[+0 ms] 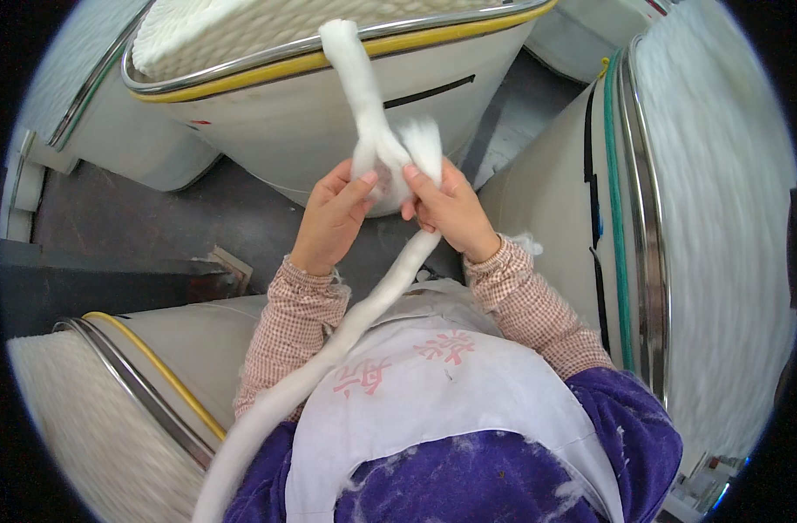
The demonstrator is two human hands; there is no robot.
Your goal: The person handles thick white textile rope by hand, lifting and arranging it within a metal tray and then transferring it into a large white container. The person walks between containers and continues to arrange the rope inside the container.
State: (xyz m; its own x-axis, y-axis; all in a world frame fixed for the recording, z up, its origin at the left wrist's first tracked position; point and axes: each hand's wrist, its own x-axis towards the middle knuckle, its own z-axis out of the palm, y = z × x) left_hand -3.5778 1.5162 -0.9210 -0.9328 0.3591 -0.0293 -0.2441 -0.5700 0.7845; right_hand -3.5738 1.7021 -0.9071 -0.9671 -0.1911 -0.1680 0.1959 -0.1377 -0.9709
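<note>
Between my hands a white cotton sliver (355,74) is spread into a thin, see-through web. It comes down from the rim of the can ahead. My left hand (335,213) pinches the left edge of the web between thumb and fingers. On the other side, my right hand (451,207) is closed on the sliver, with a frayed tuft (423,144) standing up above its fingers. A second length of sliver (363,314) runs from below my right hand, across my apron and left forearm, to the lower left.
A large can with a yellow band (328,61) stands ahead, full of coiled sliver. Another can with a green band (616,218) is close on my right. A third yellow-banded can (154,362) stands at lower left. Dark floor (145,218) shows between them.
</note>
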